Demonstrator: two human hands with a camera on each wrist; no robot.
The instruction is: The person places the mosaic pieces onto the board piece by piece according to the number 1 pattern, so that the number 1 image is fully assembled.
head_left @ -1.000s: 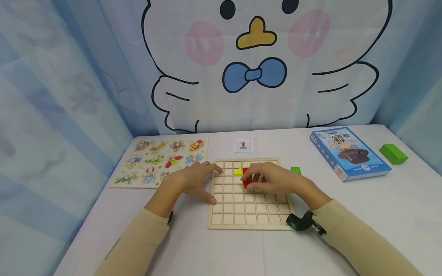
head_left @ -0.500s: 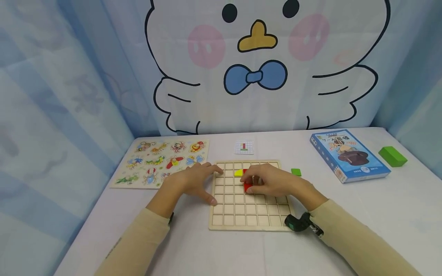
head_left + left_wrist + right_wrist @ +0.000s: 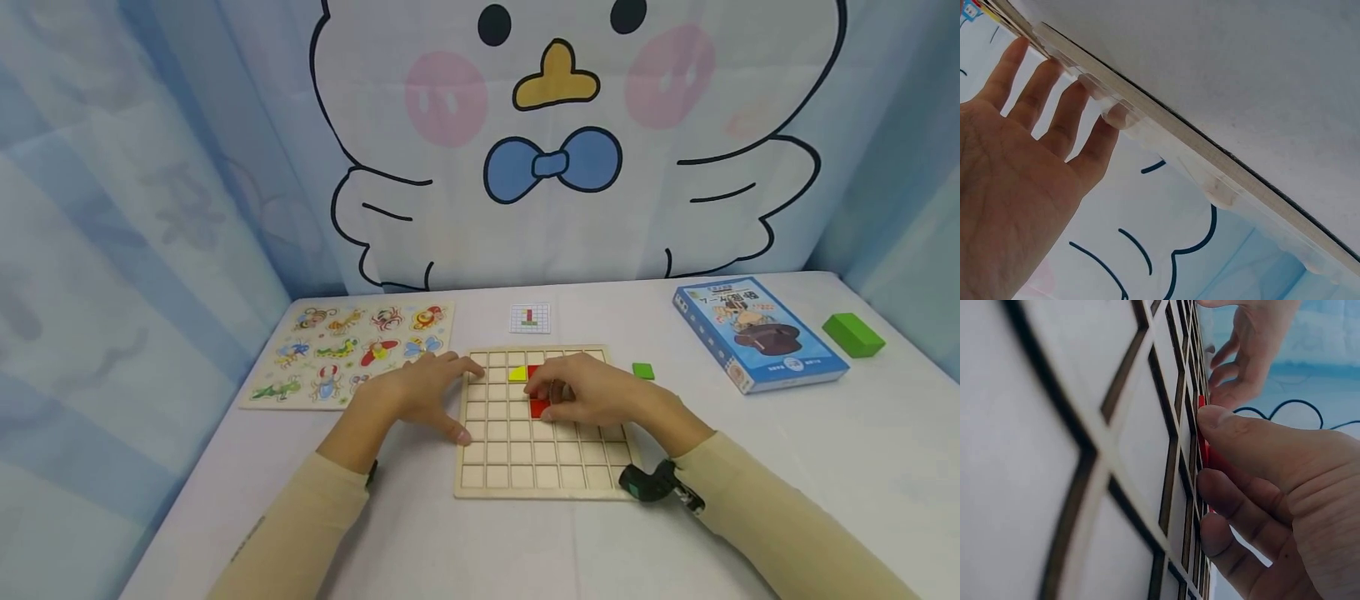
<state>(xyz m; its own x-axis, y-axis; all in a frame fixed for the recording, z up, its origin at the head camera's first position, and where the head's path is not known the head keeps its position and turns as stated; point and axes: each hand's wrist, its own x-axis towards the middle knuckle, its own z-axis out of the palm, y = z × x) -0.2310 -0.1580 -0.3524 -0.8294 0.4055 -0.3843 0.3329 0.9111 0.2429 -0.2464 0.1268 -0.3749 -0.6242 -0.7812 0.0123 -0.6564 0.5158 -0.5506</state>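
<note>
A wooden grid board [image 3: 517,481] lies flat on the table between both hands. My left hand [image 3: 411,392] spans its left edge, fingers and thumb spread out and touching the frame. Over the grid, my right hand [image 3: 592,390] has its thumb and curled fingers on a red piece [image 3: 537,407], which lies in the squares. In the right wrist view the thumb tip presses against the red piece [image 3: 1202,440], and the other fingertips rest at the grid. Much of that piece is hidden by the hand. A yellow piece [image 3: 517,373] sits just left of it.
An insect picture board [image 3: 303,373] lies behind my left hand. Beyond the grid is a small pattern card [image 3: 529,318]. Right of the grid are a small green piece [image 3: 642,371], a blue box [image 3: 772,333] and a larger green block [image 3: 853,335].
The red piece looked slightly tilted under my right hand a second ago; now it lies flatter in the grid. My left hand stays in place.
</note>
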